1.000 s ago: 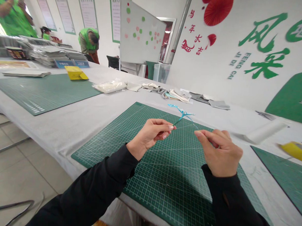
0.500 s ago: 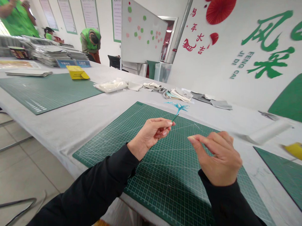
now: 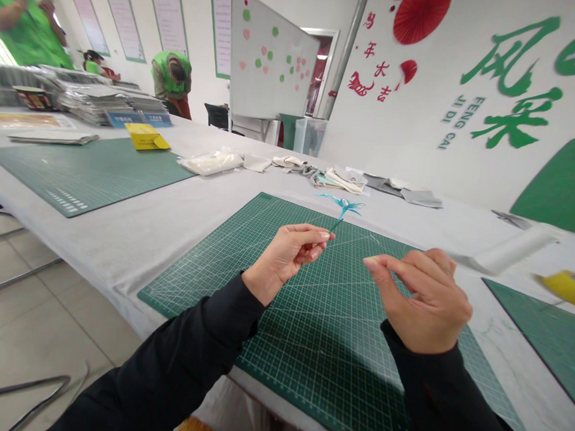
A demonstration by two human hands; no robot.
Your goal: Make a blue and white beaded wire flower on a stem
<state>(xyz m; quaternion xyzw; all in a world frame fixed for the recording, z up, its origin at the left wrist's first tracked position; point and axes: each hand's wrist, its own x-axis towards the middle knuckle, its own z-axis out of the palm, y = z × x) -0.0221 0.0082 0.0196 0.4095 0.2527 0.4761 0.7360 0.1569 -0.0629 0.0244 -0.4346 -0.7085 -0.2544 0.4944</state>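
Note:
Between the thumb and fingers of my left hand (image 3: 298,254) is the green stem of a small artificial flower (image 3: 346,206). Its thin blue petals spread out above the fingertips, tilted to the right. My right hand (image 3: 420,297) is raised to the right of it, apart from the flower, with thumb and forefinger pinched together. Whatever may be in that pinch is too small to make out. Both hands are over a green gridded cutting mat (image 3: 310,343).
A second cutting mat (image 3: 79,174) with a yellow packet (image 3: 147,137) lies at left. Plastic-wrapped material (image 3: 213,163) and cloth pieces (image 3: 339,179) lie across the back. At right are a white roll (image 3: 514,251) and a yellow object (image 3: 567,288). People in green vests (image 3: 172,77) are beyond.
My right hand has moved slightly to the right, away from the flower, still pinched. The flower head has turned a little and shifted slightly right; my left hand stays in place.

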